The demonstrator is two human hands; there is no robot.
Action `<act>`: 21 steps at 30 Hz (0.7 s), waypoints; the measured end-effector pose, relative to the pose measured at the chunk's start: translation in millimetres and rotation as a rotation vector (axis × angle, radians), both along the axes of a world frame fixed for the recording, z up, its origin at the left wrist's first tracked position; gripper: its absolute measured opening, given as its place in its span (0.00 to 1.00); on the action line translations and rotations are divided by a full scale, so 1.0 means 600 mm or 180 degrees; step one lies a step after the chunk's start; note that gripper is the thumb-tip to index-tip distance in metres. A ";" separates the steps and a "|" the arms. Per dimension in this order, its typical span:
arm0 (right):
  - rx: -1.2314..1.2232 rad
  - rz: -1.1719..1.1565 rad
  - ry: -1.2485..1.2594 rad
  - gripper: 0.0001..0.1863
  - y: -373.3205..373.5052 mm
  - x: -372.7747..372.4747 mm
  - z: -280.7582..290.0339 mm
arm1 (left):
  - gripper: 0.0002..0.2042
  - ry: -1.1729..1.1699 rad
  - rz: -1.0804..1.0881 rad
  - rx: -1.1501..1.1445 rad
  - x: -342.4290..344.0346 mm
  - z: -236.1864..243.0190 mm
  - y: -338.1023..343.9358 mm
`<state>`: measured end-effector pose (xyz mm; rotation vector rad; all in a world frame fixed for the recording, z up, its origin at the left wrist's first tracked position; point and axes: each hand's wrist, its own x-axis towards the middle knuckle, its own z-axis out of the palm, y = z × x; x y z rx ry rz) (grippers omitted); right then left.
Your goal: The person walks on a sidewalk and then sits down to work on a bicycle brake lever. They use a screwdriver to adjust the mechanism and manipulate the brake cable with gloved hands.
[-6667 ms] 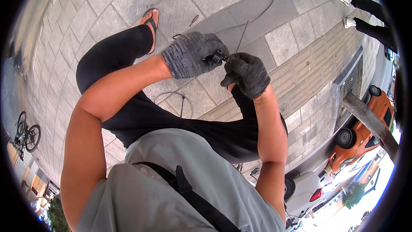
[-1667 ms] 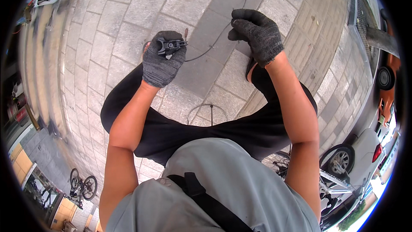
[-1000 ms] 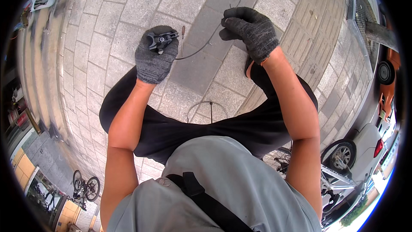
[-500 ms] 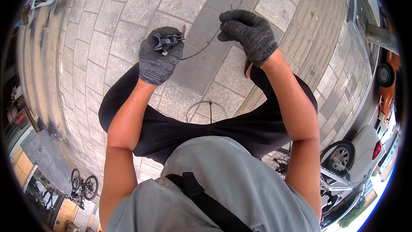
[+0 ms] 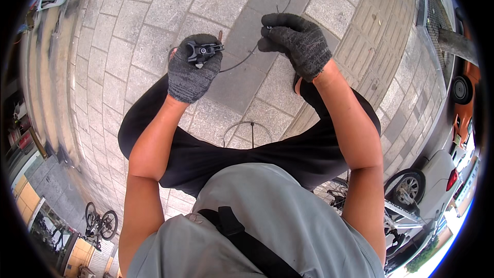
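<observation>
My left hand (image 5: 195, 72), in a dark grey knit glove, is closed around a small black bicycle brake part (image 5: 202, 52) with a round bolt in its side. A short brown tip (image 5: 220, 36) sticks up beside it. From under this hand a thin black cable (image 5: 237, 65) curves across to my right hand (image 5: 297, 44), gloved alike. Thumb and forefinger there are pinched on a tiny piece (image 5: 268, 28), too small to name. Past the fingertips the cable runs on toward the top edge; whether the right fingers grip it is hard to see.
Grey paving surrounds my bent knees, and a thin loop of cable (image 5: 252, 123) lies between them. Steps (image 5: 54, 72) rise at the left, with a bicycle (image 5: 101, 221) lower down. On the right are a white car (image 5: 429, 185), an orange car (image 5: 465, 95) and a tree trunk (image 5: 457, 46).
My left hand has shifted slightly right and down with the brake part. My right hand has tilted a little to the left, and a tiny piece now shows at its fingertips.
</observation>
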<state>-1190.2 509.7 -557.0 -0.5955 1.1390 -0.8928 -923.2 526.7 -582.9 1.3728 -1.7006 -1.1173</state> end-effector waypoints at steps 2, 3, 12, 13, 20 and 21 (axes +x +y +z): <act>-0.0027 0.0003 -0.0014 0.18 0.000 0.000 -0.002 | 0.16 -0.0100 -0.0022 -0.0075 -0.001 -0.001 0.000; -0.0041 0.0005 -0.0020 0.18 0.000 -0.001 -0.003 | 0.16 -0.0150 -0.0033 -0.0113 -0.001 -0.001 0.000; -0.0084 0.0103 0.0044 0.19 0.001 -0.002 0.000 | 0.17 0.0131 -0.0010 0.0007 -0.003 -0.001 0.002; -0.0081 0.0104 0.0049 0.19 0.002 -0.002 -0.001 | 0.17 0.0124 -0.0008 0.0018 -0.004 0.000 0.002; -0.0077 0.0133 0.0079 0.19 0.002 -0.002 -0.004 | 0.16 0.0303 0.0030 0.0171 -0.009 0.005 0.003; -0.0075 0.0144 0.0083 0.19 0.002 -0.002 -0.004 | 0.16 0.0322 0.0038 0.0191 -0.009 0.006 0.003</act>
